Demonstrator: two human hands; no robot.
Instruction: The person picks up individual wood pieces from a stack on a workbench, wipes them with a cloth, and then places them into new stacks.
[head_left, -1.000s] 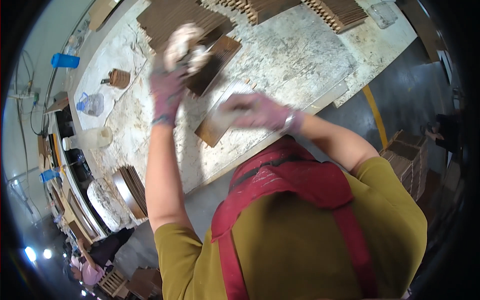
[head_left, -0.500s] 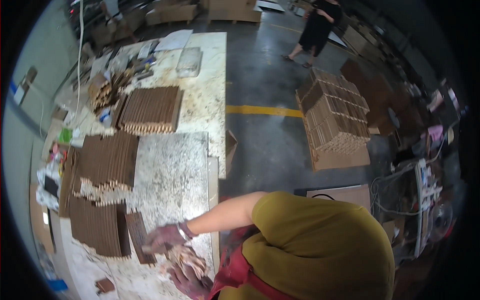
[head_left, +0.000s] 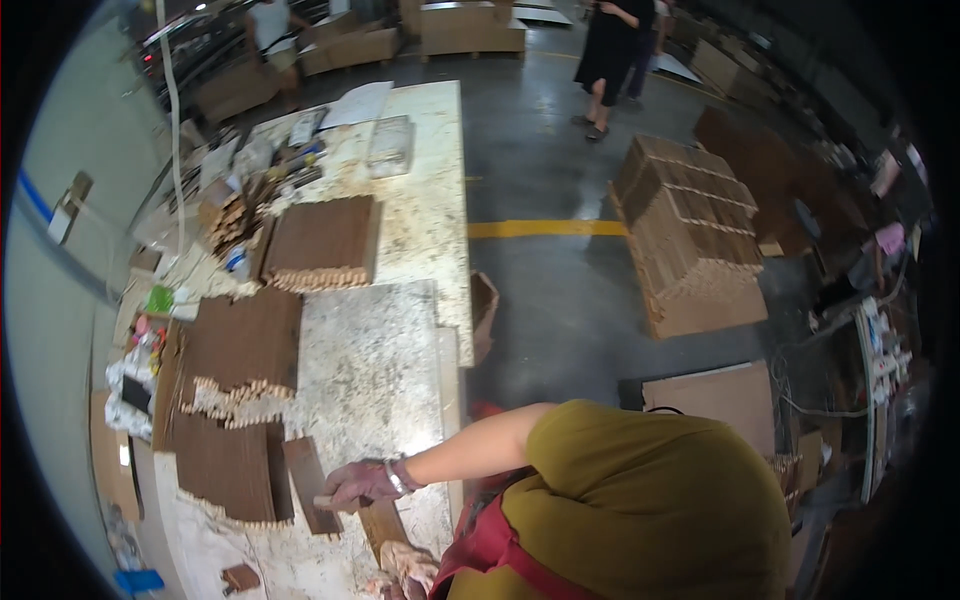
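My right hand (head_left: 362, 485), in a dark reddish glove, curls over the upper end of a brown wooden strip (head_left: 382, 530); a small pale bit shows at its fingertips, too small to name. Low at the frame's edge, my left hand (head_left: 405, 592) is mostly cut off and closed around a pale crumpled rag (head_left: 408, 562) at the strip's lower end. Another brown strip (head_left: 312, 485) lies flat beside my right fingers. Left of it, dark brown strips stand packed in a near row (head_left: 225, 465) and a second row (head_left: 245, 340) behind.
A third stack of strips (head_left: 322, 235) sits farther along the white worktable (head_left: 425, 220). Tools and scraps (head_left: 285, 165) crowd its far left. Bundled boards (head_left: 690, 215) stand on the floor to the right. Two people (head_left: 615, 50) and another person (head_left: 275, 40) are in the background.
My right hand has moved away from the rag, exposing the wooden strip between them. My left hand and the rag have slid lower, toward the frame's edge. The whole view has shifted slightly.
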